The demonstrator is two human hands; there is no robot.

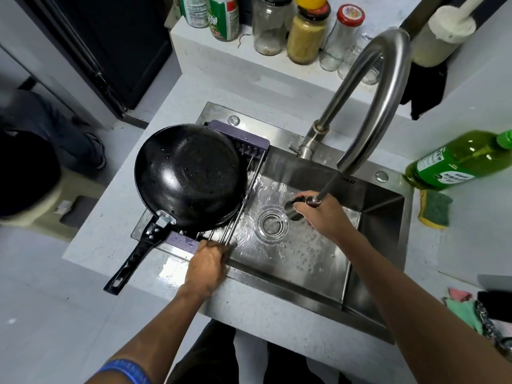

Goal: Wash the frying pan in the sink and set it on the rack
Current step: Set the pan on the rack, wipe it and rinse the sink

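Observation:
The black frying pan (188, 176) lies upside down and wet on the purple-framed wire rack (249, 146) over the sink's left side, its handle (133, 259) sticking out toward the front left. My left hand (206, 263) grips the rack's near edge and its wire bars. My right hand (318, 214) holds the pull-out spray head of the faucet (368, 106) low inside the steel sink (318, 261). Water runs from it onto the drain (273, 223).
A green dish soap bottle (460, 162) lies on its side right of the sink, with a yellow-green sponge (435, 207) below it. Jars and cans (307, 34) stand on the back ledge. Cloths (465, 309) lie at the right edge. A person's leg and shoe (91, 151) show at left.

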